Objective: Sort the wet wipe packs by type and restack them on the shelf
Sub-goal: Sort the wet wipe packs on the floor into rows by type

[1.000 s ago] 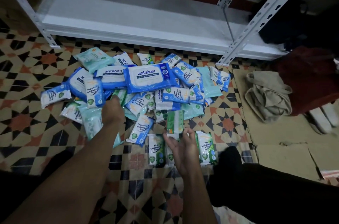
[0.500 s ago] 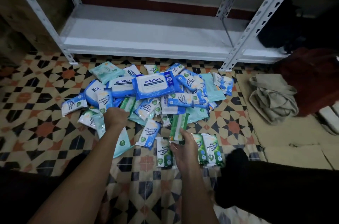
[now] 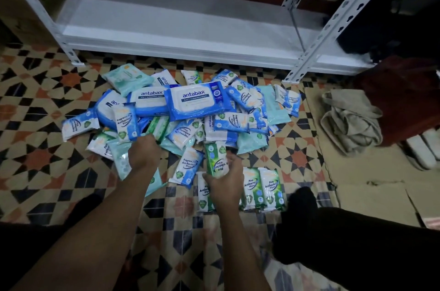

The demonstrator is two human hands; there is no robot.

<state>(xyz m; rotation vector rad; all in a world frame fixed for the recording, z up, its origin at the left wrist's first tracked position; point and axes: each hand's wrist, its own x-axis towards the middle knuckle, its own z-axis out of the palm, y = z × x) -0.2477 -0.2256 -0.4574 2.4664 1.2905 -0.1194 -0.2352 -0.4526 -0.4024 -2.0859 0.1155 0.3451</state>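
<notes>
Our right hand grips a green pine pack, long axis pointing away, just left of 2 matching packs; our left hand digs into the pile, fingers hidden.

The scene is dimly lit, with a bluish cast. The most light is caught by the shelf. The lower corners and right edge are lost in shadow. Straight posts are bent by wide-angle distortion. Fine print is softened by slight blur.
</notes>
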